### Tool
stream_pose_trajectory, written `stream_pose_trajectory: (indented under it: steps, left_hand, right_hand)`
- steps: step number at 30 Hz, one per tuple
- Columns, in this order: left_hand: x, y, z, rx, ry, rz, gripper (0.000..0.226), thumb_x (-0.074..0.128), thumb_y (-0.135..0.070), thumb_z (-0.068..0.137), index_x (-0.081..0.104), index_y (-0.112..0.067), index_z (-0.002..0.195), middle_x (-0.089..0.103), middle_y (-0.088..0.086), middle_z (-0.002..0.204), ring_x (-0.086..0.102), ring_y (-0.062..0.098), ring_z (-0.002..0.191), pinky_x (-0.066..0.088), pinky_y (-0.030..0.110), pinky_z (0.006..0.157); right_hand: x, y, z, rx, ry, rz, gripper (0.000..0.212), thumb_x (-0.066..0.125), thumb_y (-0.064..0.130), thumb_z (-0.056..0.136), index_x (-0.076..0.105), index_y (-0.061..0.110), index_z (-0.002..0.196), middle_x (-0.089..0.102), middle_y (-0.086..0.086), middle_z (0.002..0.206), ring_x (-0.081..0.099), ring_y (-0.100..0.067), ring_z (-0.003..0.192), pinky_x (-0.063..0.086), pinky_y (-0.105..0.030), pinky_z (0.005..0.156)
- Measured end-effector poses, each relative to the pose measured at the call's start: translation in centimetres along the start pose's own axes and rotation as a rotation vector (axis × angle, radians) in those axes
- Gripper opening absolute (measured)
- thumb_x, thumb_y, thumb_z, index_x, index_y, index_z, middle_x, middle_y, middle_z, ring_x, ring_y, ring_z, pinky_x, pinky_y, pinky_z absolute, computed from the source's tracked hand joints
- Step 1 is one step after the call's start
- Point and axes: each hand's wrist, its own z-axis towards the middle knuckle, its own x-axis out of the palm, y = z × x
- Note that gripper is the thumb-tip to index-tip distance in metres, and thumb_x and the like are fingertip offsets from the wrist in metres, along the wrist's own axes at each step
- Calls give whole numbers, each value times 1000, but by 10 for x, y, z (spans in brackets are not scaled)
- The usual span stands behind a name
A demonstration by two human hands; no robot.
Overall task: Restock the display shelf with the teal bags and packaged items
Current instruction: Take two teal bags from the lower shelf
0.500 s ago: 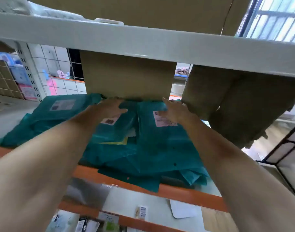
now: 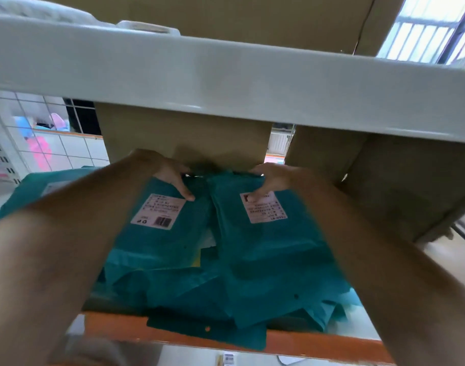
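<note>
Both hands reach deep into the shelf bay. The left hand holds the far end of the left teal bag, thumb on top by its label, fingers curled over the edge. The right hand pinches the right teal bag the same way, thumb on its label. Each bag's long axis runs from the cardboard box behind towards the orange shelf rail in front, so the gripped ends are the far ones and the rest trails back towards the person. Neither hand is nearer, each is on its own bag. Count: two labelled bags on top, side by side and touching; a loose pile of teal bags beneath, number unclear; one more teal bag off left. Likely next: seat both against the box
</note>
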Motion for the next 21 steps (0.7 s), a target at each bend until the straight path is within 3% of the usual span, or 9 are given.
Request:
stream_pose_trajectory:
  steps: [3,7,9,14,18,21]
  left_hand:
    - [-2,1,8,27,-18,5,120,82,-68,31,38,-23,134,44,-6,131,46,20,118,41,42,101]
    - [-4,-11,3,96,-19,-46,66,86,-34,59,51,-16,112,61,-1,107,59,19,98,51,30,81]
    - [-4,-12,0,138,24,-92,55,85,-24,63,59,-14,110,68,4,103,64,24,98,54,31,80]
    - [-5,-10,-8,135,24,-91,79,91,-46,39,62,-22,108,71,-1,102,66,21,97,53,42,89]
    - [-3,-2,-3,121,-24,-78,97,88,-61,19,65,-26,107,71,-1,103,66,23,97,53,45,89]
    - [-7,-5,-19,95,-138,-75,82,84,-53,31,67,-19,104,71,5,101,67,26,94,53,46,87]
  right_hand:
    - [-2,3,5,16,10,-27,70,78,34,72,50,9,131,58,-6,123,54,-24,114,40,-28,88]
    - [-2,6,6,26,-17,-67,65,80,35,70,54,5,122,57,-5,118,54,-21,101,38,-25,78]
    - [-2,6,4,17,-16,-62,52,80,34,70,58,9,109,61,-1,108,56,-16,92,40,-26,71]
    - [-1,7,-5,-10,-72,-50,33,81,33,69,56,21,87,62,4,89,57,-9,75,37,-19,57]
    - [-6,11,-15,9,-135,-113,41,80,40,69,55,19,94,60,2,90,55,-13,82,39,-21,61]
    - [-18,15,-25,16,-155,-130,36,79,39,70,55,18,86,61,0,88,58,-17,85,46,-28,69]
